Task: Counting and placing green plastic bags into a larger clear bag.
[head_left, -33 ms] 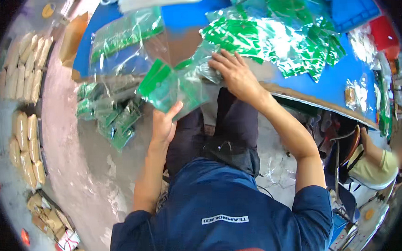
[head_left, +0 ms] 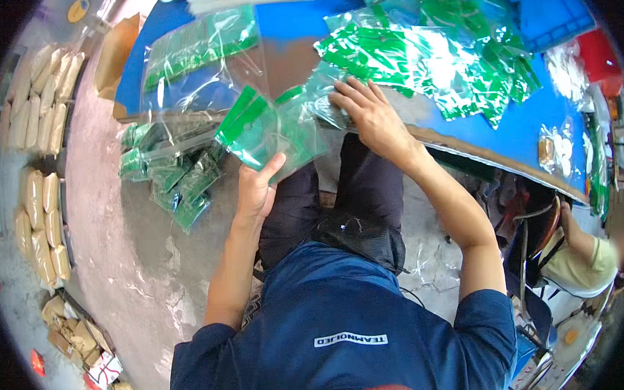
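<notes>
L fingers [head_left: 274, 166] clamp a few green-and-clear pkts [head_left: 251, 133], thumb on top, out in front of the counter [head_left: 522, 136] edge, above the lap [head_left: 366, 185]. From my end, R fingers [head_left: 354, 96] are bent over a clear sleeve [head_left: 325, 97] by that edge; I can't tell if they grip it. Lots of loose green pkts [head_left: 397, 60] pile on counter's R side, big see-through bag [head_left: 202, 49] at L.

Long tan packages [head_left: 47, 99] are gathered in two groups at the far left, with cardboard pieces [head_left: 72, 331] heaped near the lower of the two. A blue crate [head_left: 553, 9] is placed at the upper right of the tabletop [head_left: 527, 121]; beside it a red object [head_left: 599, 54] is seen, and lower right, a co-worker [head_left: 580, 264] in pale yellow
</notes>
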Available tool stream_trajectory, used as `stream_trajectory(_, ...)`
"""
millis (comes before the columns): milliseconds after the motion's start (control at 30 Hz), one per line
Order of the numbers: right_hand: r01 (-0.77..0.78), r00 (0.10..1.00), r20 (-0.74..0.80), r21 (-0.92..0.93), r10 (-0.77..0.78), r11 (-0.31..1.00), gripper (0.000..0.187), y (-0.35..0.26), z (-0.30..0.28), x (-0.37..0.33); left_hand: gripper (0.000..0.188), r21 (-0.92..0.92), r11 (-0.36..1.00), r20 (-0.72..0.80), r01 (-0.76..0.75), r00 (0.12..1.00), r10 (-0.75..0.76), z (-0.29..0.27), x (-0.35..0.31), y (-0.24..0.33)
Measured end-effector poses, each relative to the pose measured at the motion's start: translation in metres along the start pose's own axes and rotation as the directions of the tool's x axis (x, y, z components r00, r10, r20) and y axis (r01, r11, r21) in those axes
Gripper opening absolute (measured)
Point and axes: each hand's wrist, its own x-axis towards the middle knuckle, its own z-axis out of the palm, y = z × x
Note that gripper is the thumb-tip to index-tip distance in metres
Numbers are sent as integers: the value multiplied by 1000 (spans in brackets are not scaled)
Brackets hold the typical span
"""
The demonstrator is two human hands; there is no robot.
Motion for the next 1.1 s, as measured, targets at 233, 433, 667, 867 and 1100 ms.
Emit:
stream_trajectory(233,33,999,-22,153,-30,988,50,-21,-11,-8,44,-74,997,-3,20,1000,-20,5,2,3)
stream_trajectory(433,-229,795,-367,557,483,799,48,-16,-42,-14,45,-59,991,97,123,988,-116,8,7,-4)
stream_trajectory(667,-2,972,-224,281,68,960,67,-69,-9,-10,51,-243,963,195,116,978,-69,31,6,-17)
stream_trajectory(867,-315,839,291,949,460,-27,41,-54,-15,-18,45,-183,976,201,116,976,-78,35,3,-12)
stream_trajectory(1100,67,554,255,935,793,-347,28,-33,-20,-26,47,-344,929,113,136,988,-102,6,16,3)
